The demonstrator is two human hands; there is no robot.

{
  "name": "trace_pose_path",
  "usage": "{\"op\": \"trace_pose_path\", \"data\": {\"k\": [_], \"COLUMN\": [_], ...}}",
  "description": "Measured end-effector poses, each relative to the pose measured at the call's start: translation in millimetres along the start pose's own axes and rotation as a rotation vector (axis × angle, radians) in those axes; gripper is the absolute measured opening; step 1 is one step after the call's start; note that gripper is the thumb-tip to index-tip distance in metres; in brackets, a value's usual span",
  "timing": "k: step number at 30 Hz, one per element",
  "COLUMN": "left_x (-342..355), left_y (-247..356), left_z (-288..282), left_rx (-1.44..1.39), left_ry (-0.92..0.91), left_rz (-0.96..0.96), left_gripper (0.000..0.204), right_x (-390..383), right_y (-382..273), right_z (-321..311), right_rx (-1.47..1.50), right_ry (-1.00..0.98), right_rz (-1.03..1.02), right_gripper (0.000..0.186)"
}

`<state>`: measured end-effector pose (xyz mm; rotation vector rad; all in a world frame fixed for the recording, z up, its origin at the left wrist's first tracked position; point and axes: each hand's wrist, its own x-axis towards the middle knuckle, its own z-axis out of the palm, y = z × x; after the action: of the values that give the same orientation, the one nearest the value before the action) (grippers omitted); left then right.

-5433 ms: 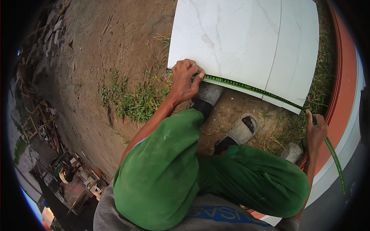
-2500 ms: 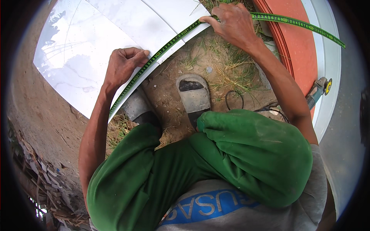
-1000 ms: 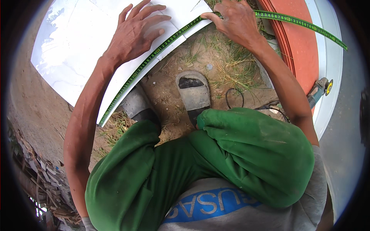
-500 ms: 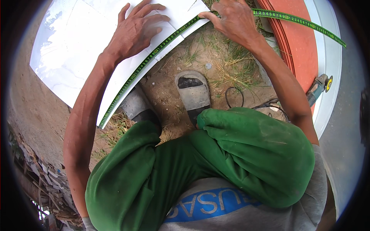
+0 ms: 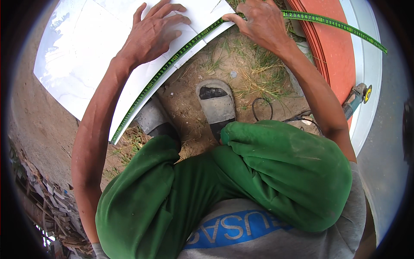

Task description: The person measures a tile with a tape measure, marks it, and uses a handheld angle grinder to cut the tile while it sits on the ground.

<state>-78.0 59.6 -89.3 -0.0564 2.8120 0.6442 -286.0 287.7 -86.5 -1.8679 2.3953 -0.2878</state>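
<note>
A large white marbled sheet [image 5: 77,56] lies across the upper left, with a green tape measure [image 5: 161,71] stretched along its near edge and out over the red boards at the right. My left hand [image 5: 151,36] rests on the sheet just beyond the tape, fingers spread and holding nothing. My right hand [image 5: 261,26] is closed on the tape by the sheet's right corner, thumb pointing left along it.
Red stacked boards [image 5: 327,52] and a pale edge strip [image 5: 366,64] run down the right. An angle grinder [image 5: 353,103] lies there, with black cable [image 5: 263,112] on the dirt. My sandaled feet [image 5: 213,103] are below the sheet. A rubble pile [image 5: 43,207] lies at lower left.
Since 2.5 seconds ago my left hand has let go of the tape, opened and moved up onto the sheet. Over the last half second almost nothing has moved.
</note>
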Motion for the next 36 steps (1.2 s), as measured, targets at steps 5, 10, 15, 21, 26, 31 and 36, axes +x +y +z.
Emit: {"op": "trace_pose_path", "data": {"k": [5, 10, 15, 21, 26, 31, 36], "left_x": [1, 1, 3, 6, 4, -16, -102], "left_y": [-2, -2, -6, -3, -4, 1, -8], "left_z": [1, -1, 1, 0, -1, -4, 15], "left_rx": [0.011, 0.032, 0.008, 0.035, 0.022, 0.071, -0.339], "left_ry": [-0.012, -0.025, -0.054, -0.053, -0.051, 0.002, 0.440], "left_rz": [0.004, 0.013, -0.004, 0.000, 0.009, -0.133, -0.324], "left_gripper": [0.037, 0.037, 0.035, 0.035, 0.036, 0.077, 0.031], "right_x": [0, -1, 0, -1, 0, -4, -6], "right_y": [1, 1, 1, 2, 2, 1, 6], "right_z": [3, 4, 3, 2, 3, 11, 17], "right_rx": [0.000, -0.011, 0.006, 0.017, 0.009, -0.046, -0.030], "right_ry": [0.037, 0.018, 0.003, -0.002, -0.056, 0.098, 0.103], "right_rz": [-0.010, -0.001, 0.003, 0.016, 0.035, -0.054, -0.055], "right_gripper": [0.044, 0.044, 0.045, 0.044, 0.045, 0.041, 0.041]}}
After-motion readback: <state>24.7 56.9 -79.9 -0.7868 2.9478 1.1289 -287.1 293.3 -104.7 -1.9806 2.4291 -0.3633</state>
